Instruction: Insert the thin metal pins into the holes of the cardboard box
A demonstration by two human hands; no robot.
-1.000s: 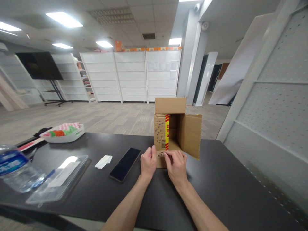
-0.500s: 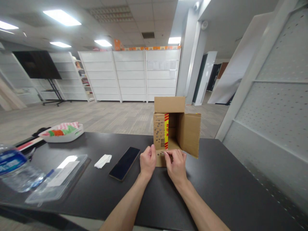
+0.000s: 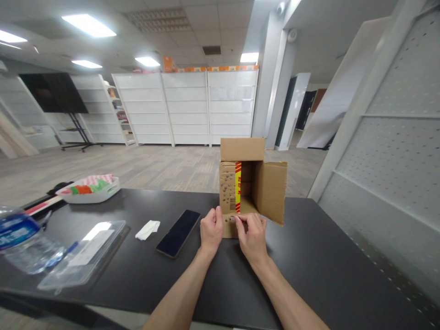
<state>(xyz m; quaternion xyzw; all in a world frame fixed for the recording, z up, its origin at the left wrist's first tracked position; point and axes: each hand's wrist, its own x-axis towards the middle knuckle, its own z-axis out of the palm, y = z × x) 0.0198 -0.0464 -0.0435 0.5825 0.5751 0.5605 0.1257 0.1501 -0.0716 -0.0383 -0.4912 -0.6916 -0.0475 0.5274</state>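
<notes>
A cardboard box (image 3: 246,184) stands on the black table, its opening facing me and its flaps spread. The left flap (image 3: 227,188) carries many small dark spots, a barcode and a strip of yellow-red tape (image 3: 238,185). More dark spots mark the lower flap (image 3: 229,229). My left hand (image 3: 211,230) is closed in a fist at that flap's left edge; what it holds, if anything, is hidden. Over the lower flap, my right hand (image 3: 252,233) has thumb and fingertips pinched together near the dark spots. Whatever sits in the pinch is too small to name.
A dark phone (image 3: 178,233) and a crumpled white tissue (image 3: 147,230) lie left of my hands. Farther left are a clear plastic case (image 3: 82,256), a water bottle (image 3: 29,243) and a white basket (image 3: 91,196) with colourful cloth. A perforated panel (image 3: 395,146) rises at the right.
</notes>
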